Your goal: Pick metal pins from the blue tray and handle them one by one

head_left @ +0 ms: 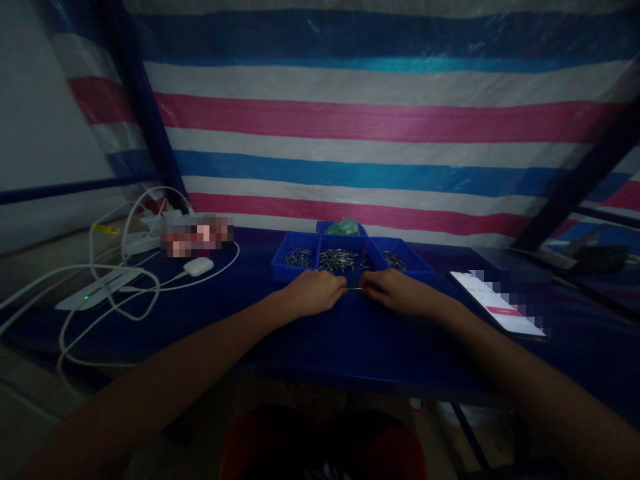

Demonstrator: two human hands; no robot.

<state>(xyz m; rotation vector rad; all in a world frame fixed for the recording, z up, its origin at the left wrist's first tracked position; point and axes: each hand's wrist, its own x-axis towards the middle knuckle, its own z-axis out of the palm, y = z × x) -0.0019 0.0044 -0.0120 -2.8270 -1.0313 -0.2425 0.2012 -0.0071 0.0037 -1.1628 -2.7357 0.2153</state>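
Note:
My left hand (315,292) is closed, its fingertips pinched on one end of a thin, shiny metal pin (353,289). Opposite it, my right hand (395,290) is closed at the pin's other end. Only the short middle stretch of the pin shows; the rest is hidden by my fingers. Just beyond my hands stand blue plastic bins holding many small metal pins: a left bin (278,265), a middle bin (370,248) with a pile of pins (340,259), and a right bin (417,262). My hands partly cover their front edges.
Behind the bins lies a green plastic bag (345,227). White cables (150,275), a power strip (100,288) and a white adapter (199,267) are on the blue table (320,347) at left. A lit phone or tablet (493,303) lies at right. A striped sheet (370,120) hangs behind.

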